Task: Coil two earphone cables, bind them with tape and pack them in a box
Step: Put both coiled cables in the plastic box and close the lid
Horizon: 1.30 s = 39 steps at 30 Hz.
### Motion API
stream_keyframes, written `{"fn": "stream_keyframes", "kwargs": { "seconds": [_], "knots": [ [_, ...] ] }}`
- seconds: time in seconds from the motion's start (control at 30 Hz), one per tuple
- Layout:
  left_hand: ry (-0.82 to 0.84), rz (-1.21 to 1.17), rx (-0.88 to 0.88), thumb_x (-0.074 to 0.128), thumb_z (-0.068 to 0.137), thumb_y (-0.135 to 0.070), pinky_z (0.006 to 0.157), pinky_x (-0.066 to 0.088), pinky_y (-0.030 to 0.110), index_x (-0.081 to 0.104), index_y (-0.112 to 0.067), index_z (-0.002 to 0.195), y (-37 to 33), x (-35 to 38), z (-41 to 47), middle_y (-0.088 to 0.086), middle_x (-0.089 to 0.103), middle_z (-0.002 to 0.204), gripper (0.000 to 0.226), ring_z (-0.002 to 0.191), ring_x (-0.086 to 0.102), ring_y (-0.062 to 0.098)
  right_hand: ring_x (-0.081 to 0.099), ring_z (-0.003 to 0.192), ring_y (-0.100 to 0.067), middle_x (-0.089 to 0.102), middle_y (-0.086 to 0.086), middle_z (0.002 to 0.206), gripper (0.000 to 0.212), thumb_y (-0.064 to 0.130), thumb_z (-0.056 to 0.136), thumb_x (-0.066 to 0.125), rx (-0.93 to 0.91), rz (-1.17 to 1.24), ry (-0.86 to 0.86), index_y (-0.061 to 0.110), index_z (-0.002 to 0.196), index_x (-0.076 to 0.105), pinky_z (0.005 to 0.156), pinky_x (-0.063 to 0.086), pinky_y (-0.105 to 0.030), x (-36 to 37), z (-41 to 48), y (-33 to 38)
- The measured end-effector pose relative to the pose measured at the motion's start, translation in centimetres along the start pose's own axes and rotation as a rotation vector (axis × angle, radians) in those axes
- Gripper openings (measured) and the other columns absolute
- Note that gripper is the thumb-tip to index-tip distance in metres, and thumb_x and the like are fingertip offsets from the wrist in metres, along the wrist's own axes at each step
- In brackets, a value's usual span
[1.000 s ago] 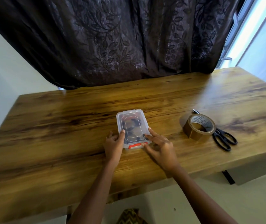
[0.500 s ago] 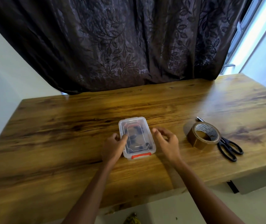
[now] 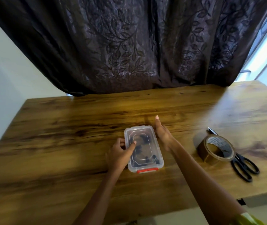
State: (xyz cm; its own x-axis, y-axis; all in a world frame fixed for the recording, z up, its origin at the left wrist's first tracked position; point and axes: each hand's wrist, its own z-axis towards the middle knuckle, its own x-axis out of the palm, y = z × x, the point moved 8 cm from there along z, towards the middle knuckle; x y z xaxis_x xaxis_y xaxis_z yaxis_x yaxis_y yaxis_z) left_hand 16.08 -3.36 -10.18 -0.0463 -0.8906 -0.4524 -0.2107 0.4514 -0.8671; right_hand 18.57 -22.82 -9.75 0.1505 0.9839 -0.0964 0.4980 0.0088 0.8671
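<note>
Curtain (image 3: 129,46): dark, leaf-patterned, hanging behind the far edge of the table.

Table (image 3: 64,184): wooden top with strong grain, carrying everything listed below.

Box (image 3: 147,143): clear plastic, rectangular, lid on. It lies flat near the middle of the table towards my edge, its long side running away from me. It sits on the same patch of grain as half a second ago.

Scissors (image 3: 236,158): black, flat on the table well to the right of the box, handles towards me, partly under the tape roll. Unmoved.

Tape roll (image 3: 202,151): brown, lying on its side against the scissors. Unmoved.

Right hand (image 3: 164,137): half a second ago its fingers were curled loosely beside the box. Now they are straight and reach past the far right corner, the palm edge lying along the box's right wall. It holds nothing. I cannot tell whether it touches the wall or lies just beside it.

Left hand (image 3: 119,155): its thumb, at the lid's edge earlier, now presses further in on the lid. The fingers curl against the left wall, so I pinch the box between them.

Latch (image 3: 147,171): red, at the near end of the box, down against the lid.

Earphones (image 3: 153,159): dark blurred shapes seen through the lid. Detail too faint to read.
</note>
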Motion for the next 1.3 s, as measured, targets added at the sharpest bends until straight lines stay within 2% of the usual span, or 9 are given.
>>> {"fn": "stream_keyframes", "kwargs": {
  "seconds": [0.1,0.2,0.3,0.43,0.6,0.77,1.1,1.23,1.3],
  "knots": [
    [-0.013,-0.004,-0.004,0.063,0.073,-0.06,0.076,0.057,0.046,0.054,-0.03,0.095,0.2,0.0,0.1,-0.005,0.067,0.094,0.038,0.083,0.067,0.016,0.061,0.104,-0.025,0.066,-0.011,0.112,0.058,0.057,0.093,0.03,-0.065,0.175,0.005,0.012,0.11,0.061,0.098,0.045,-0.046,0.2,0.3,1.2],
    [-0.035,-0.007,-0.006,0.061,0.069,-0.066,0.082,0.054,0.049,0.052,-0.035,0.089,0.5,0.0,0.3,-0.011,0.065,0.088,0.038,0.082,0.066,0.015,0.063,0.094,-0.024,0.067,-0.012,0.107,0.051,0.046,0.096,0.033,-0.088,0.304,0.038,0.005,0.113,0.06,0.085,0.052,-0.039,0.8,0.3,1.5],
    [-0.044,-0.025,-0.011,0.057,0.062,-0.074,0.085,0.052,0.052,0.051,-0.038,0.081,0.7,0.1,0.2,-0.014,0.063,0.085,0.042,0.084,0.066,0.015,0.063,0.089,-0.023,0.065,-0.013,0.104,0.041,0.034,0.097,0.042,-0.127,0.142,0.032,0.001,0.116,0.057,0.076,0.053,-0.036,1.4,0.2,1.6],
    [-0.053,-0.027,-0.015,0.059,0.065,-0.071,0.086,0.051,0.051,0.049,-0.04,0.079,0.5,0.0,-0.1,-0.019,0.059,0.084,0.036,0.087,0.064,0.016,0.057,0.108,-0.028,0.059,-0.009,0.116,0.029,0.004,0.097,0.038,-0.307,-0.186,0.018,0.004,0.119,0.058,0.091,0.051,-0.043,2.2,-0.4,3.3],
    [-0.052,-0.027,-0.016,0.059,0.066,-0.069,0.083,0.053,0.05,0.05,-0.037,0.082,0.2,0.0,-0.2,-0.012,0.062,0.086,0.036,0.087,0.064,0.018,0.057,0.093,-0.019,0.06,-0.01,0.104,0.029,0.003,0.097,0.036,-0.328,-0.276,0.056,0.015,0.104,0.061,0.069,0.05,-0.025,2.7,-0.1,3.2],
    [-0.056,-0.03,-0.032,0.057,0.063,-0.072,0.082,0.053,0.049,0.052,-0.035,0.089,0.4,0.1,-0.2,-0.005,0.065,0.097,0.046,0.094,0.063,0.021,0.057,0.087,-0.021,0.06,-0.008,0.094,0.032,0.004,0.096,0.035,-0.359,-0.276,0.028,0.02,0.086,0.061,0.071,0.053,-0.037,2.6,-0.6,3.6],
    [-0.085,-0.062,-0.011,0.064,0.077,-0.051,0.074,0.057,0.044,0.057,-0.023,0.086,-0.1,-0.2,-0.4,-0.003,0.066,0.084,0.031,0.076,0.065,0.015,0.06,0.099,-0.021,0.06,-0.007,0.113,0.028,0.015,0.098,0.041,-0.358,-0.044,-0.093,0.011,0.122,0.053,0.075,0.055,-0.032,0.7,-2.9,1.2],
    [-0.044,-0.08,-0.002,0.061,0.08,-0.051,0.062,0.057,0.035,0.061,-0.014,0.08,-0.1,0.0,-0.7,0.005,0.069,0.078,0.037,0.069,0.067,0.018,0.062,0.069,-0.014,0.064,-0.005,0.089,0.024,0.018,0.099,0.039,-0.312,0.02,-0.109,0.009,0.11,0.059,0.049,0.05,-0.021,-0.2,-6.5,-1.2],
    [-0.025,-0.087,0.001,0.058,0.081,-0.052,0.057,0.051,0.03,0.063,-0.013,0.077,-0.1,0.1,-1.0,0.004,0.069,0.075,0.04,0.067,0.066,0.018,0.062,0.063,-0.012,0.065,-0.006,0.08,0.024,0.019,0.099,0.04,-0.283,0.024,-0.111,0.008,0.102,0.061,0.05,0.051,-0.021,-0.5,-7.9,-2.5]
  ]
}}
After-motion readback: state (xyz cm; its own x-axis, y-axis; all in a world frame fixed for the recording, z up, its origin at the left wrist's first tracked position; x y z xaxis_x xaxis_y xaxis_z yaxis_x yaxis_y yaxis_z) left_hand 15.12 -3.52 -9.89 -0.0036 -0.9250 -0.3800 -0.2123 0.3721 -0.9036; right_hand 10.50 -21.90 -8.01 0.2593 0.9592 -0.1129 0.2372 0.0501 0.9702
